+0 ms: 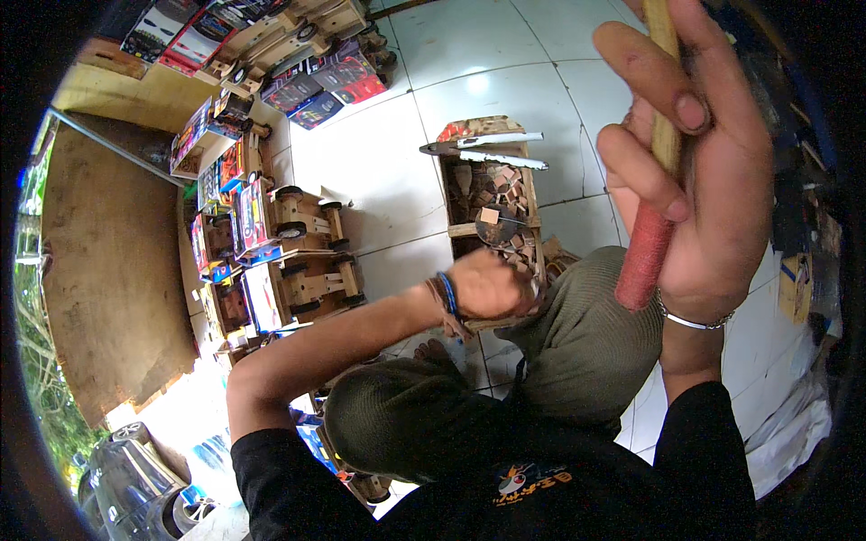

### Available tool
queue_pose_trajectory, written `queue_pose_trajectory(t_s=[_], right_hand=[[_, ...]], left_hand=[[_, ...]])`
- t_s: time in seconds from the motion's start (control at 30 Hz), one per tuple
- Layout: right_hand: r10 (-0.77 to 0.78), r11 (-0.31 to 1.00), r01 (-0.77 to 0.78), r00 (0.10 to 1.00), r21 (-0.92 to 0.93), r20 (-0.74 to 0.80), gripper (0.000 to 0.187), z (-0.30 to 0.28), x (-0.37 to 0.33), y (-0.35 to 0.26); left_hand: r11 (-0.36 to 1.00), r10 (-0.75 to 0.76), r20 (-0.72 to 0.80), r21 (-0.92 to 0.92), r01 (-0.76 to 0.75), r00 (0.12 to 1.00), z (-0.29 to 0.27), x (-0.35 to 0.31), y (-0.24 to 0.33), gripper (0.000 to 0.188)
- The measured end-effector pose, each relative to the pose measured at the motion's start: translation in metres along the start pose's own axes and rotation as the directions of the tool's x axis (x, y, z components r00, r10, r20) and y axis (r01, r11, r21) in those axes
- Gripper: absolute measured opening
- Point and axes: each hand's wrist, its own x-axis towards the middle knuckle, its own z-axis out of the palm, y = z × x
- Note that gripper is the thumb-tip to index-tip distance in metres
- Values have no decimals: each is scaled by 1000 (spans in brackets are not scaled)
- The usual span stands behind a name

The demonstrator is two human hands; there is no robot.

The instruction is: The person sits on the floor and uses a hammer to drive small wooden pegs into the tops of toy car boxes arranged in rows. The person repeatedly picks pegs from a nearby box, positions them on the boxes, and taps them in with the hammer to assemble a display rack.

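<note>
My right hand is raised at the upper right, its fingers closed around a wooden tool handle with a red lower end. The tool's other end runs out of view at the top. My left hand is over the near end of a long wooden box; its fingers are blurred and mostly hidden. Small wood pieces fill the box, with a dark round disc among them. Pincers with white handles lie across its far end.
Rows of wooden toy trucks with black wheels stand on the left, more at the upper left. A wooden board leans at the far left. My bent knee is beside the box on white floor tiles. Clutter lines the right.
</note>
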Motion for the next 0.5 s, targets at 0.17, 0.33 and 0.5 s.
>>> queue_pose_trajectory(t_s=[0.17,0.33,0.5], right_hand=[[-4,1000,4,1000,-14,25,47,0,4,-2],[-13,1000,15,997,-27,77,49,-1,6,-5],[-57,997,64,991,-52,123,52,-4,9,-16]], left_hand=[[821,-559,-234,-286,493,795,-43,-5,-103,25],[906,-415,226,13,423,881,4,6,-155,24],[847,-380,346,-243,473,858,50,31,-159,29]])
